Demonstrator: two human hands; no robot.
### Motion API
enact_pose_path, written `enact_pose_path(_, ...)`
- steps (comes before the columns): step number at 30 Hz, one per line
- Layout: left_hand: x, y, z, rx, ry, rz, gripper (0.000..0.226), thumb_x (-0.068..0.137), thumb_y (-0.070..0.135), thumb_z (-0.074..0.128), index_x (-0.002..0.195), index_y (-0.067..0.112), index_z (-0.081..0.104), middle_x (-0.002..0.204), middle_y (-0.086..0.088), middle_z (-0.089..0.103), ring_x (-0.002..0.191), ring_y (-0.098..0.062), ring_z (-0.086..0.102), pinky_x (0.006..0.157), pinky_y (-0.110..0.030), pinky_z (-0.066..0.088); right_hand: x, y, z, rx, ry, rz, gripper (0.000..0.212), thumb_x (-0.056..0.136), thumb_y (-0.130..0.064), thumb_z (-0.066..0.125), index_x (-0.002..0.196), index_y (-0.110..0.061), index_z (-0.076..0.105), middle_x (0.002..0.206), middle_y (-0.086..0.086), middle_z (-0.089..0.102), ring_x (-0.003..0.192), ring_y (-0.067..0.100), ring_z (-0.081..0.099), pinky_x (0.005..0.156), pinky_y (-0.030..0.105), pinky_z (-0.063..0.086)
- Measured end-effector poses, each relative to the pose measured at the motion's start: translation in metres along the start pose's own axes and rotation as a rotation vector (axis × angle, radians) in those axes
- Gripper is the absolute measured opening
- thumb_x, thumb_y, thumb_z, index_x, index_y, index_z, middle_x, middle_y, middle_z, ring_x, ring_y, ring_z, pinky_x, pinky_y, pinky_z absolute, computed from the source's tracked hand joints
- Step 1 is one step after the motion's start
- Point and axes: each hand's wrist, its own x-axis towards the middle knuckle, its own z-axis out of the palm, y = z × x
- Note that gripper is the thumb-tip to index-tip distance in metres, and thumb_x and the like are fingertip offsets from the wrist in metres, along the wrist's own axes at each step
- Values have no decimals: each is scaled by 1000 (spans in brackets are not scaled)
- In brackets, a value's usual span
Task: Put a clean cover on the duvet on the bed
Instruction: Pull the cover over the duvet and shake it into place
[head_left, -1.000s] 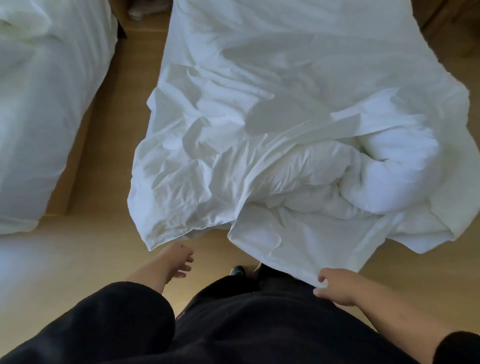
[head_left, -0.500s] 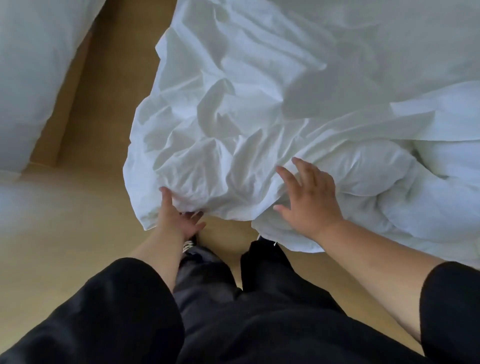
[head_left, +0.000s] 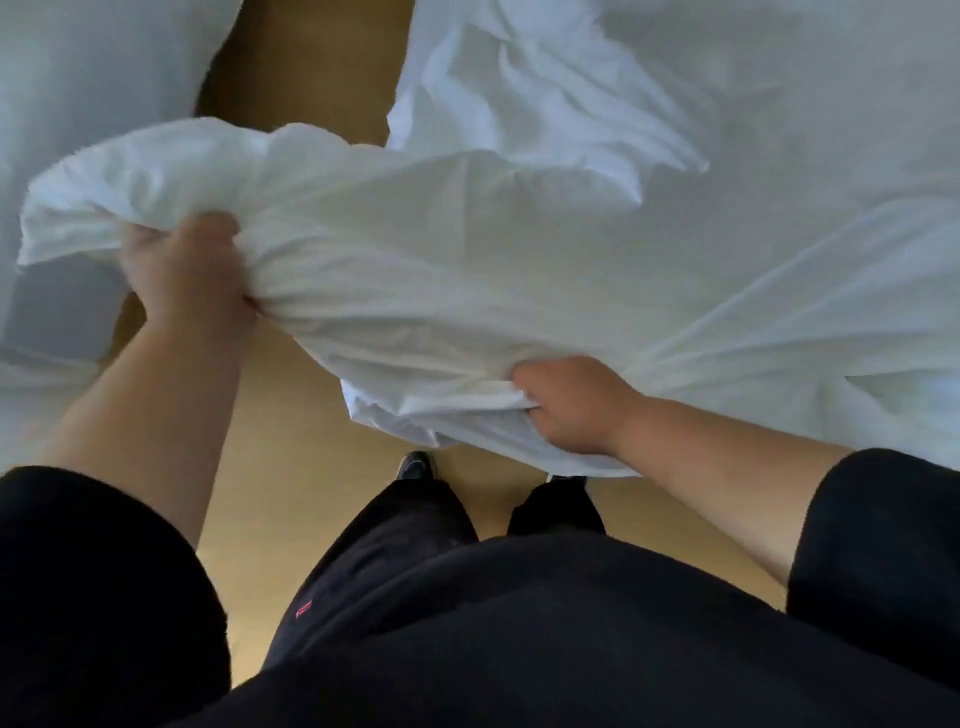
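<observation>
Left hand (head_left: 182, 275) now fisted round bunched corner of white duvet cover (head_left: 467, 270), lifted off bed (head_left: 779, 104) and swung left over floor (head_left: 291, 415). Right hand (head_left: 566, 405) clenches near hem of same fabric. Half second ago: left hand only cupping hanging edge low down, right hand flat, fingers spread on heap. Both grips new. Judgement: cover being raised to shake down or find opening; duvet itself not distinguishable, probably bundled inside folds. Second bed (head_left: 78, 78) far left. Frame motion-blurred.
</observation>
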Motion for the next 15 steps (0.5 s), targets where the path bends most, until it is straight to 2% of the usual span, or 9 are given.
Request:
enact_pose_path(2,34,28,-27,156,14,118,33,55,13,73,88,14,70,91,-9,71,84,-26,71,73,-49,58,-2,-41,1,54,10,-73,5,96,-21,51,94,-22,46,86,-6,50,77,21,47,65,34,33)
enact_pose_path(4,46,37,-44,370,19,122,28,60,24,75,88,18,70,89,-3,70,87,-24,69,78,-48,57,4,-62,11,103,-30,-59,7,98,-23,49,100,-18,53,90,-2,56,81,23,53,66,35,40)
enact_pose_path(6,35,26,-53,725,-1,90,36,68,33,74,100,20,66,99,-3,70,98,-25,67,87,-44,54,10,-63,29,173,-107,-1,14,102,-29,49,108,-18,55,96,1,59,84,24,56,68,36,41)
enact_pose_path(8,18,7,-60,1077,-42,17,52,76,35,74,117,7,58,114,-16,68,105,-36,64,88,-44,51,7,-49,44,183,-179,68,25,103,-35,49,124,-21,52,103,0,60,87,22,56,71,35,43)
enact_pose_path(10,-4,-13,-58,1273,-196,5,45,83,34,71,109,0,56,97,-19,67,85,-37,63,72,-40,48,-9,-26,55,197,-173,162,36,103,-36,51,136,-24,48,117,-1,60,98,21,58,82,36,48)
enact_pose_path(12,-34,-31,-44,1389,-420,40,33,90,35,66,94,5,53,77,-10,59,67,-26,55,61,-35,41,-31,-1,60,257,-124,271,38,102,-35,51,139,-26,47,124,-2,60,103,20,57,88,36,48)
enact_pose_path(15,-95,-61,-5,1416,-799,94,26,92,33,66,84,12,52,73,-2,55,63,-19,49,56,-31,38,-75,32,66,355,-36,391,37,103,-33,50,139,-24,47,112,-8,59,96,16,57,82,34,47)
